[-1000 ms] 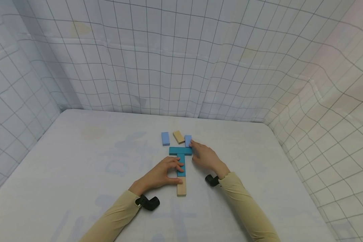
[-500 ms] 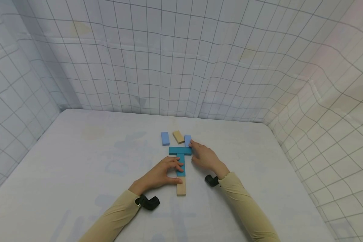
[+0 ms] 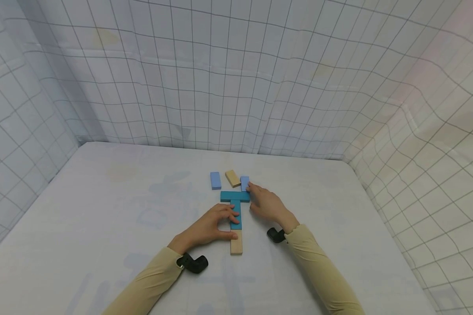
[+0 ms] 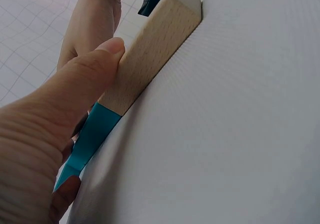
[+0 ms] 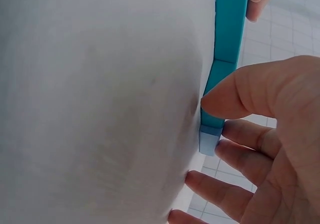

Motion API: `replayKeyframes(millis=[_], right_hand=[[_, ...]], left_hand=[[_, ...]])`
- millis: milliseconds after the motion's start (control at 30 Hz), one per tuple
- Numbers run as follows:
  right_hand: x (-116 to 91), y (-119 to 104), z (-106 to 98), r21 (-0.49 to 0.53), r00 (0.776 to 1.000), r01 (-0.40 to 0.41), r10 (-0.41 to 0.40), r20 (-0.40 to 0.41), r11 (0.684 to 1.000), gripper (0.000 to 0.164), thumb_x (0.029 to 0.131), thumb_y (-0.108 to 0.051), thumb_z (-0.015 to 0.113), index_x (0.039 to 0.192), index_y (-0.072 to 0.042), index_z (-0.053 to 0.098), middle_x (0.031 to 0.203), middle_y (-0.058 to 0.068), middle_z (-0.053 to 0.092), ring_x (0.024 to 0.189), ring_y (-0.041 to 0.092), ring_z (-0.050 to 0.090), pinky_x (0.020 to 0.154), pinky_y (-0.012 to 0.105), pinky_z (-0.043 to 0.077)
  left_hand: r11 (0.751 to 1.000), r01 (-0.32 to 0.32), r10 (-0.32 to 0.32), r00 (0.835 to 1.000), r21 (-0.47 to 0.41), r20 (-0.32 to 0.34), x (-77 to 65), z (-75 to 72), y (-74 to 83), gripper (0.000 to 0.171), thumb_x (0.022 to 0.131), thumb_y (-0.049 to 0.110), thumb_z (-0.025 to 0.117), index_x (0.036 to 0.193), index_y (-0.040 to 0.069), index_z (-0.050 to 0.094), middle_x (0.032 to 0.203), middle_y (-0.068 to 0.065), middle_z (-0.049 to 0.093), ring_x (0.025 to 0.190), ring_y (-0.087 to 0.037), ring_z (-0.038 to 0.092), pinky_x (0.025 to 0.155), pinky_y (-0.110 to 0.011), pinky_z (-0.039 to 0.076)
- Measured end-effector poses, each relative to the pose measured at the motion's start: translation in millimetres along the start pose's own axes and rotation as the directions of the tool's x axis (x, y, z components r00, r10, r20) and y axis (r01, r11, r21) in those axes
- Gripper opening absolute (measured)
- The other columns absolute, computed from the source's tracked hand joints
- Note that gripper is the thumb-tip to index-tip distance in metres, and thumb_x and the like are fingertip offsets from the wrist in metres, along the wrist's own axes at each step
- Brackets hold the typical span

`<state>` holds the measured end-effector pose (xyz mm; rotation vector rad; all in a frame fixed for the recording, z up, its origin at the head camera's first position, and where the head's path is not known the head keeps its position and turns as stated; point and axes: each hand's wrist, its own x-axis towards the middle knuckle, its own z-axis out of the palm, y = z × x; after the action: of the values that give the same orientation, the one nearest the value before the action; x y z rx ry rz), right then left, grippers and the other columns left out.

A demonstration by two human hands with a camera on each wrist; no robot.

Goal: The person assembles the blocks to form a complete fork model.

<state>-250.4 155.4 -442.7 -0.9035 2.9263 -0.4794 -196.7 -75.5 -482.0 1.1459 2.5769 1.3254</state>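
On the white table, a teal block (image 3: 227,196) lies crosswise above a lengthwise teal block (image 3: 236,226), forming a T. A plain wooden block (image 3: 236,246) continues the stem toward the person. My left hand (image 3: 208,225) rests along the stem: its thumb touches the wooden block (image 4: 155,44), and its fingers lie over the lengthwise teal block. Beside the crosspiece's right end, my right hand (image 3: 271,206) touches a light blue block (image 3: 244,182) with its fingertips. In the right wrist view, the right thumb rests at the teal crosspiece and other fingers are spread toward the tabletop.
Behind the crosspiece lie another light blue block (image 3: 215,180) and a tilted tan block (image 3: 233,178). Grid-patterned curtains (image 3: 220,87) stand behind the table (image 3: 102,197) and along both sides. Each wrist wears a black camera mount.
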Motion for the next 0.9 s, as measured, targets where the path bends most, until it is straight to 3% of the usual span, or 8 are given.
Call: replayKeyframes(millis=[400,733,900], right_hand=[[1.4,1.3,-0.9,0.0,1.0,0.004,-0.004,0.008,1.0,0.049,0.09,-0.01,0.061,0.136,-0.004,0.047,0.146,0.015,0.037,0.126,0.034,0.044,0.098,0.049,0.04],[4.4,-1.2,-4.8,-0.009,1.0,-0.022,0.022,-0.019,1.0,0.04,0.089,-0.009,0.062,0.128,-0.005,0.053,0.145,0.022,0.034,0.12,0.037,0.048,0.085,0.047,0.049],[8.6,-1.7,-6.0,-0.028,1.0,-0.01,0.009,-0.028,1.0,0.038,0.089,-0.008,0.061,0.127,-0.004,0.054,0.144,0.019,0.038,0.125,0.034,0.044,0.093,0.048,0.044]], left_hand=[[1.0,0.01,-0.009,1.0,-0.007,0.012,0.2,-0.6,1.3,0.032,0.079,0.041,0.076,0.1,0.019,0.068,0.128,0.002,0.057,0.133,-0.021,0.034,0.108,-0.042,0.027],[1.0,0.01,-0.01,1.0,-0.006,0.013,-0.4,-0.7,1.8,0.031,0.079,0.04,0.076,0.1,0.019,0.068,0.128,0.001,0.057,0.132,-0.02,0.034,0.108,-0.043,0.027],[1.0,0.006,-0.006,1.0,-0.004,0.012,-0.1,0.3,0.2,0.031,0.079,0.041,0.076,0.1,0.02,0.068,0.127,0.002,0.057,0.132,-0.02,0.034,0.108,-0.042,0.026]])
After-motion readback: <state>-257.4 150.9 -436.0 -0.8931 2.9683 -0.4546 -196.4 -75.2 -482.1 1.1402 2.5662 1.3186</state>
